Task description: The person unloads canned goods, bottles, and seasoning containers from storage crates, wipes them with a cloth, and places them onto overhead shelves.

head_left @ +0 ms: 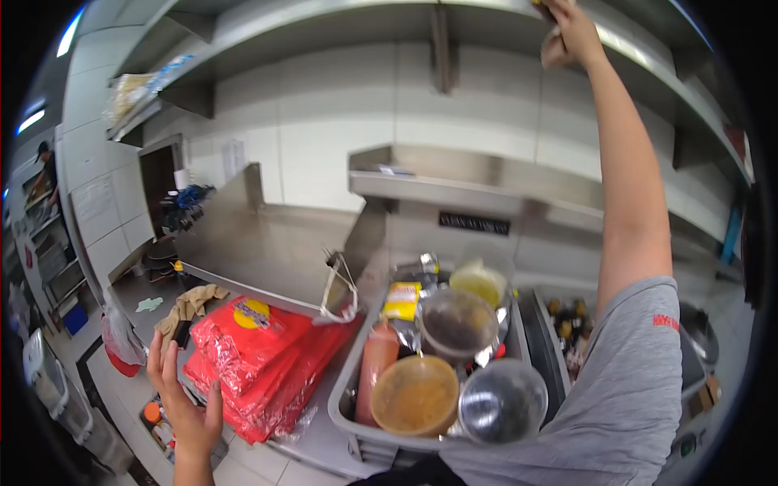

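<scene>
My right hand [574, 36] is raised to the steel shelf [502, 18] at the top right, its fingers closed around a brownish cloth [554, 49]. At the lower left, my left hand [188, 405] is held up with its fingers apart and nothing in it. Just right of it lies a stack of red plastic packages [259, 356]. Near the centre, a grey tub [344, 397] holds round plastic containers, among them one with orange contents [414, 395], a reddish bottle [379, 356] and a yellow packet [402, 300].
A tan cloth [193, 308] lies beyond the red packages. A slanted steel panel [267, 251] stands behind them. Right of the tub is a second bin [559, 324] with small items. Another person [49, 174] is at the far left.
</scene>
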Motion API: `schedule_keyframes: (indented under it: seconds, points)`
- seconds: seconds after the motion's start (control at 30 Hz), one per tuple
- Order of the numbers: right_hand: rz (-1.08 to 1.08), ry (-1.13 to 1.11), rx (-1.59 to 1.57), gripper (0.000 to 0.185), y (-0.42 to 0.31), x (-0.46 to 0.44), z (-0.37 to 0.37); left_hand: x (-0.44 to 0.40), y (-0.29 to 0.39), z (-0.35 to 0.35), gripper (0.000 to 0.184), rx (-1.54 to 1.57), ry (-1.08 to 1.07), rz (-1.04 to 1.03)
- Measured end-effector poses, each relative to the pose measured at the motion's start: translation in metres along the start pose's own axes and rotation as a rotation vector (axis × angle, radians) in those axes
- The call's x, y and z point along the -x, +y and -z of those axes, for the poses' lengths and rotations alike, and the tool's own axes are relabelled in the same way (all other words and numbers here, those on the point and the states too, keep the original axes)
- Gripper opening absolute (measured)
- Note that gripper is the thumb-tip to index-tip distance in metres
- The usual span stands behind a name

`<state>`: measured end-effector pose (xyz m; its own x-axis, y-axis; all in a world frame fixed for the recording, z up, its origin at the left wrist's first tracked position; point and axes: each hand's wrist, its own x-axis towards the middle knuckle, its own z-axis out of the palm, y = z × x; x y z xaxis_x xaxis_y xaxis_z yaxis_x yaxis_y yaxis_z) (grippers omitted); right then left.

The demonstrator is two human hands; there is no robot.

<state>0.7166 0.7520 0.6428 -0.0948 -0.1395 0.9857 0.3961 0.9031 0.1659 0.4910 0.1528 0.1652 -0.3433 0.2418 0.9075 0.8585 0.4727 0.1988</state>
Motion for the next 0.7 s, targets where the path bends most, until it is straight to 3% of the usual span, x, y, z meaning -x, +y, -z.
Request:
schedule_keyframes:
  seconds: [0.03, 0.07, 0.13, 0.27, 0.3, 0.37, 0.5, 0.63, 0.67, 0.7]
  points:
    - [-0.153, -0.078, -0.225, 0.035, -0.058, 0.023, 0.029, 0.000, 0.004, -0.002, 0.079, 0.015, -0.063, -0.017]
    - [-0.085, -0.064, -0.100, 0.036, -0.062, 0.041, 0.036, 0.000, 0.008, -0.006, 0.076, 0.021, -0.052, -0.045]
    - [-0.041, -0.229, -0.566, 0.039, -0.095, 0.100, 0.058, 0.002, 0.012, -0.014, 0.068, 0.057, -0.048, -0.129]
    - [-0.269, -0.667, -0.376, 0.036, -0.169, 0.234, 0.143, 0.006, 0.011, -0.028, 0.058, 0.241, -0.281, -0.202]
    - [-0.172, -0.725, -0.034, 0.029, -0.123, 0.281, 0.165, 0.007, 0.008, -0.033, 0.058, 0.262, -0.302, -0.220]
    - [0.074, -0.725, 0.001, 0.029, -0.168, 0.340, 0.215, 0.011, 0.002, -0.043, 0.055, 0.291, -0.420, -0.266]
    - [-0.664, -0.820, 0.135, 0.031, -0.221, 0.453, 0.312, 0.034, 0.005, -0.076, 0.050, 0.547, -0.547, -0.186]
    - [-0.822, -0.719, 0.372, 0.036, -0.240, 0.563, 0.370, 0.068, 0.032, -0.112, 0.043, 0.805, -0.564, -0.116]
    - [-0.692, -0.657, 0.429, 0.041, -0.250, 0.572, 0.367, 0.079, 0.038, -0.121, 0.042, 0.831, -0.547, -0.088]
    - [-0.738, -0.631, 0.436, 0.036, -0.259, 0.576, 0.365, 0.087, 0.045, -0.129, 0.041, 0.862, -0.527, -0.073]
